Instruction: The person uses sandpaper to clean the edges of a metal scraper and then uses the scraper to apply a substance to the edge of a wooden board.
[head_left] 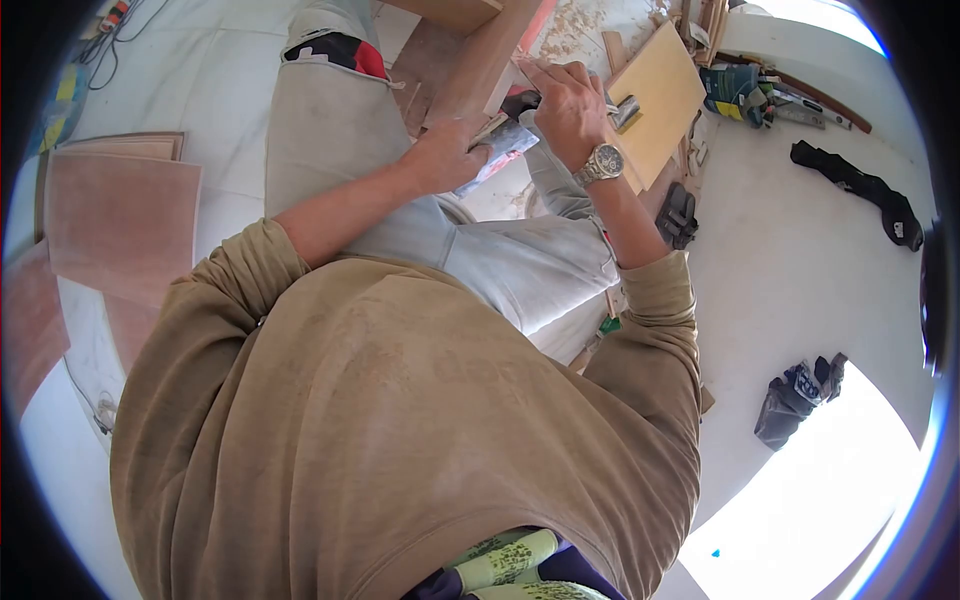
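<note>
My left hand point(448, 157) is closed around a flat object with a blue, white and red printed face point(502, 156), held above my lap; I cannot make out its kind. Ahead of it, a long wooden board point(487, 62) slants up between my legs. At the board's right edge is my right hand point(572, 108), with a metal watch point(603, 162) on its wrist. Its fingers are bent and pressed together, their tips against the wood. Whatever they may hold is hidden. A metal cylinder point(626, 112) shows just right of that hand.
A pale wooden panel point(662, 95) lies right of my hands, near wood shavings point(580, 25). Reddish-brown sheets point(122, 212) lie at the left. On the right are a green tool bag point(737, 92), a black cloth item point(855, 185) and dark gloves point(795, 402).
</note>
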